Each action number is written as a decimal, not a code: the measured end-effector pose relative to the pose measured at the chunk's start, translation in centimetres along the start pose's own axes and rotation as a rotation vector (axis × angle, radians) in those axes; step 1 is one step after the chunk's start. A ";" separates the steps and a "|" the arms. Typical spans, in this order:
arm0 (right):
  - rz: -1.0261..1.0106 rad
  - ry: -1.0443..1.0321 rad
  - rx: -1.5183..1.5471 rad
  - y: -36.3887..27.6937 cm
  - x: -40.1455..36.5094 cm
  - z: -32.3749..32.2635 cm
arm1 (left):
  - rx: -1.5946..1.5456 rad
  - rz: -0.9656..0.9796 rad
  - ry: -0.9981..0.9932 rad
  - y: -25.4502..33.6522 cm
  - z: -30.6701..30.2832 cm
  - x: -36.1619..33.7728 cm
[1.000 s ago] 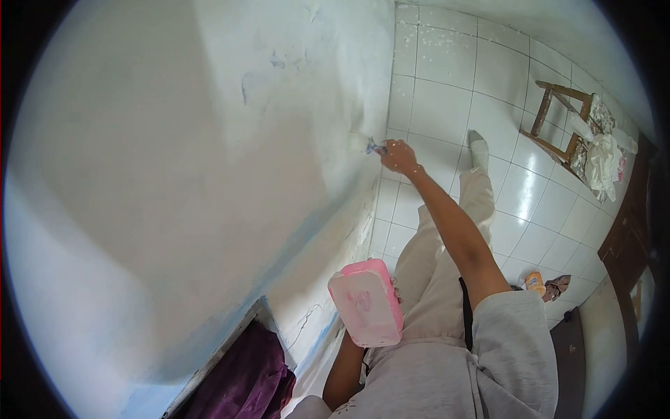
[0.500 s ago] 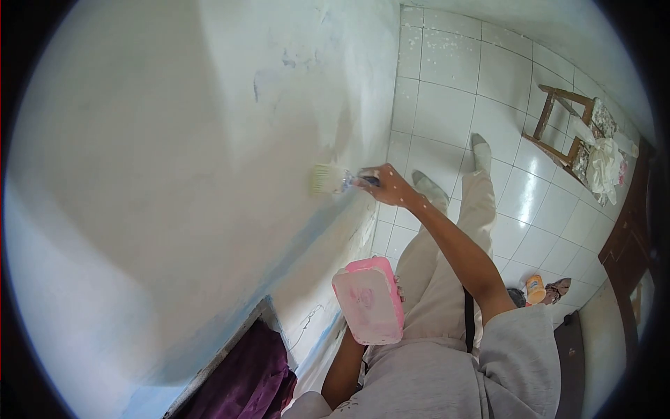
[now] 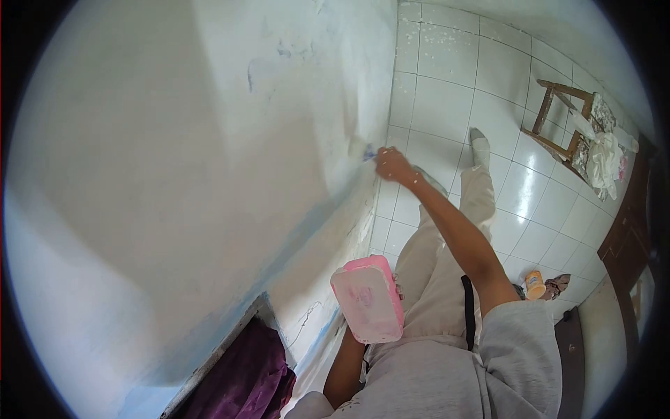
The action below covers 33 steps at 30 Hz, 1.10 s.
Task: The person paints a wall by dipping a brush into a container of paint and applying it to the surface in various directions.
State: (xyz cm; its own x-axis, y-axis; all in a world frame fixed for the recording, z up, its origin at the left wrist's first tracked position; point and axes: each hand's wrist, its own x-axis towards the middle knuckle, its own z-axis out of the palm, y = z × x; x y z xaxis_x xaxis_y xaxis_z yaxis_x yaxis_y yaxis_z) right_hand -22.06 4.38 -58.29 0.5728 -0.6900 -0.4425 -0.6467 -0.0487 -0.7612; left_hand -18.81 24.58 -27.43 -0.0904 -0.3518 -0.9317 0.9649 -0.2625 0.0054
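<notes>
My right hand (image 3: 395, 165) is closed round the handle of a paintbrush (image 3: 360, 150), whose pale bristles lie against the white wall (image 3: 265, 174) or very close to it. The brush is slightly blurred. At my waist, my left hand (image 3: 398, 287) supports a pink plastic tub (image 3: 386, 269) from beneath and along its side; only its fingertips show at the rim. White paint (image 3: 364, 297) coats the inside of the tub. A blue band (image 3: 307, 227) runs along the wall below the brush.
A paint-spattered wooden stool (image 3: 558, 126) with crumpled plastic (image 3: 604, 164) lies on the white tiled floor (image 3: 447, 105). An orange container (image 3: 534, 285) and a dark cloth (image 3: 557, 286) are beside my legs. Purple fabric (image 3: 241, 370) hangs in a wall opening at lower left.
My right hand and the paintbrush have moved up and to the right along the wall, towards the corner by the floor. The pink tub and my left hand stay nearly in place.
</notes>
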 end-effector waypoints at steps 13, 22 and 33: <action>-0.317 -0.032 0.383 -17.3 -12.5 -16.1 | 0.065 0.057 -0.022 -0.4 -0.4 -0.8; -0.055 0.033 0.130 2.0 1.9 -2.8 | 0.331 0.060 -0.331 1.2 -1.0 1.6; -0.228 0.202 0.006 -1.3 6.9 -9.2 | 0.689 0.185 -0.574 0.2 -0.5 3.0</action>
State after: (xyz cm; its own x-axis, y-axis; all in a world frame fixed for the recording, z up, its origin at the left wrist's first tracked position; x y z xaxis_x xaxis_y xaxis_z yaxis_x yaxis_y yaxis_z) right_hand -21.90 -6.92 -55.95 0.5904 -0.7917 -0.1571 -0.5099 -0.2150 -0.8329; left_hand -18.76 23.92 -30.41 -0.2355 -0.7861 -0.5715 0.6327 -0.5704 0.5239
